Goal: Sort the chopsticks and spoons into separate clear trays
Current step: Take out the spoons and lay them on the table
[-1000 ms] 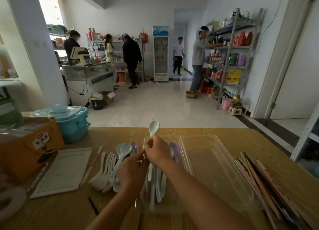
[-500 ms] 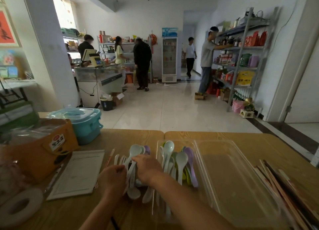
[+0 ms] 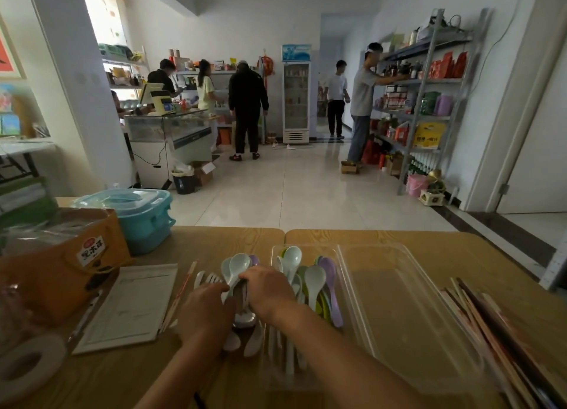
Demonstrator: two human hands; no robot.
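Observation:
A heap of pale plastic spoons (image 3: 240, 266) lies on the wooden table (image 3: 214, 237) left of a clear tray (image 3: 339, 273) that holds several white, green and purple spoons (image 3: 314, 281). My left hand (image 3: 206, 309) and my right hand (image 3: 267, 290) both close around the loose heap from either side. A second clear tray (image 3: 408, 301) stands to the right with nothing in it. A pile of wrapped chopsticks (image 3: 487, 319) lies at the table's right edge. One wrapped chopstick pair (image 3: 181, 292) lies left of the heap.
A notepad (image 3: 132, 306), an orange carton (image 3: 58, 261), a teal lidded box (image 3: 141, 215) and a tape roll (image 3: 29, 364) fill the table's left side. Beyond the table are a tiled shop floor, shelves and several people.
My right hand put the raised spoon into the left tray, then moved left to the loose heap. Both hands now gather that heap. The camera has tilted up slightly.

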